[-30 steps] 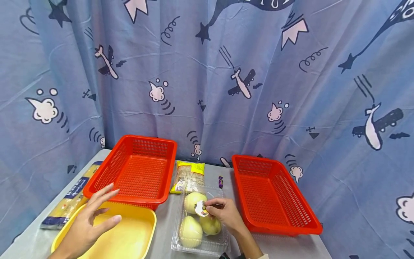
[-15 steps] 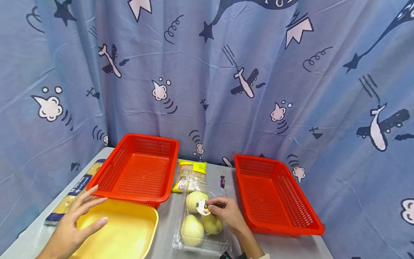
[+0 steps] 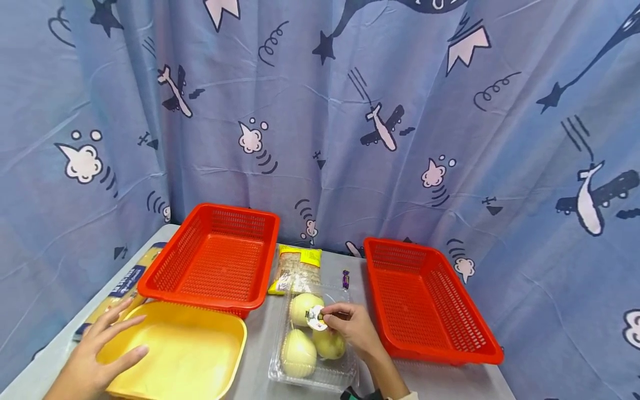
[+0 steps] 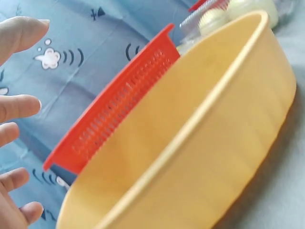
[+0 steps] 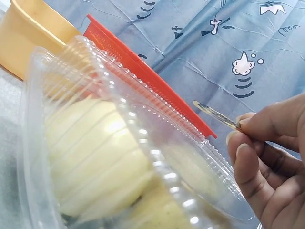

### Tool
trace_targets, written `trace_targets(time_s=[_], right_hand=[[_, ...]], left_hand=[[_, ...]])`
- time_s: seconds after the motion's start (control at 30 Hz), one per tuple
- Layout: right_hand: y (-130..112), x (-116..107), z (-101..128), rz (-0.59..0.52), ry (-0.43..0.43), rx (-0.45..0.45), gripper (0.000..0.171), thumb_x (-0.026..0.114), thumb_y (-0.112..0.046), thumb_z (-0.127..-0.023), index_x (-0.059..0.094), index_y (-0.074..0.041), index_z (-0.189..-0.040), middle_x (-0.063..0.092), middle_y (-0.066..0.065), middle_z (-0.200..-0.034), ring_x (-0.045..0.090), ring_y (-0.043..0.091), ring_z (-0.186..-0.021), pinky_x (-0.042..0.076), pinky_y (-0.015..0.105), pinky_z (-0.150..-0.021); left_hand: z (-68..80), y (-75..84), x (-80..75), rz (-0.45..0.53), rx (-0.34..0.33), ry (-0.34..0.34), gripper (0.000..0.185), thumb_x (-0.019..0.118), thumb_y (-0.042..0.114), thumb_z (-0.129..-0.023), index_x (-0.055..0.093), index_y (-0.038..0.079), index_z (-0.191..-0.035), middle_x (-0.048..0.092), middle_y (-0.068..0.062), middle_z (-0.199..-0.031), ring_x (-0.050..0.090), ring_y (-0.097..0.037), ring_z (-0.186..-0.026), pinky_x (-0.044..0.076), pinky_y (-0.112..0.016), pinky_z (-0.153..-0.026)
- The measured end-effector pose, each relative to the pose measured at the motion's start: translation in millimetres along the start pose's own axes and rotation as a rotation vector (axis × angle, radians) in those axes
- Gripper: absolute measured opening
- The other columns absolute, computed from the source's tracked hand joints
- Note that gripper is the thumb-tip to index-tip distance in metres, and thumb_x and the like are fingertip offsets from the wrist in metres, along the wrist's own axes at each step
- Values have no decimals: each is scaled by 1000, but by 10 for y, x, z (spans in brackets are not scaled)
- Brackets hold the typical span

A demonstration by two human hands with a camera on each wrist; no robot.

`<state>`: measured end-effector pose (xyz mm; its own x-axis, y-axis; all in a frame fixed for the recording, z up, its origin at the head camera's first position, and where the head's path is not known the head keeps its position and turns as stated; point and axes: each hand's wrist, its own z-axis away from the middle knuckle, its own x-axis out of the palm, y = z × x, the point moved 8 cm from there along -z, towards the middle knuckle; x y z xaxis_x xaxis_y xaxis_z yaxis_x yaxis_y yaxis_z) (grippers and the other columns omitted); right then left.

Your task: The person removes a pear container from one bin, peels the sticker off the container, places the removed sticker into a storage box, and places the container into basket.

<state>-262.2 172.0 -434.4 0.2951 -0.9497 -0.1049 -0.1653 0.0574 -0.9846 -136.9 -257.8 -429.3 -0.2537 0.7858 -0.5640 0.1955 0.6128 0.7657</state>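
A clear plastic clamshell with three pale yellow-green fruits lies on the grey table between the yellow tub and the right red basket. My right hand rests on its lid and pinches a round white label by its edge. My left hand is spread with straight fingers over the left rim of the yellow tub, holding nothing.
Two red mesh baskets stand at the back left and the right. A yellow-topped packet and a small purple sweet lie between them. A long pasta pack lies at the left edge. A blue patterned curtain hangs behind.
My left hand has drawn back toward the near left, from over the tub's middle to its left rim. The right hand stays on the clamshell with the label.
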Motion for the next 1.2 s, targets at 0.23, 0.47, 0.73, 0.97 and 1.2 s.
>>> trace_targets(time_s=[0.23, 0.47, 0.73, 0.97, 1.2], right_hand=[[8, -12, 6, 0, 5, 5, 18, 65, 7, -85, 64, 19, -98, 67, 21, -88, 58, 13, -61, 51, 24, -57], [-11, -9, 21, -4, 8, -2, 19, 65, 9, -83, 64, 20, -98, 66, 20, -85, 57, 12, -61, 50, 22, -57], [-14, -21, 24, -2, 10, -17, 18, 65, 8, -84, 64, 20, -98, 66, 23, -88, 58, 13, -61, 51, 23, -57], [1, -26, 21, 3, 23, -20, 18, 65, 7, -85, 64, 20, -98, 66, 20, -86, 58, 13, -61, 51, 24, -57], [-9, -36, 30, -5, 42, -15, 19, 66, 8, -84, 65, 19, -98, 65, 20, -84, 58, 13, -61, 51, 23, -57]], left_hand=[[40, -260, 24, -29, -167, -102, 66, 68, 40, -89, 51, -1, -137, 17, -18, -156, -2, -52, -137, 7, -83, -85], [39, -454, 40, -126, -206, -147, 69, 66, 43, -90, 49, -4, -137, 19, -26, -152, 9, -59, -128, 17, -82, -82], [51, -587, 66, -164, -279, -197, 78, 64, 50, -89, 44, -5, -139, 16, -28, -151, 14, -60, -122, 22, -80, -80], [82, -741, 105, -136, -364, -254, 80, 60, 51, -92, 36, -6, -143, 10, -32, -150, 11, -63, -123, 19, -82, -81], [140, -885, 128, -114, -362, -260, 82, 59, 50, -92, 31, -5, -146, 8, -33, -151, 15, -62, -124, 20, -80, -82]])
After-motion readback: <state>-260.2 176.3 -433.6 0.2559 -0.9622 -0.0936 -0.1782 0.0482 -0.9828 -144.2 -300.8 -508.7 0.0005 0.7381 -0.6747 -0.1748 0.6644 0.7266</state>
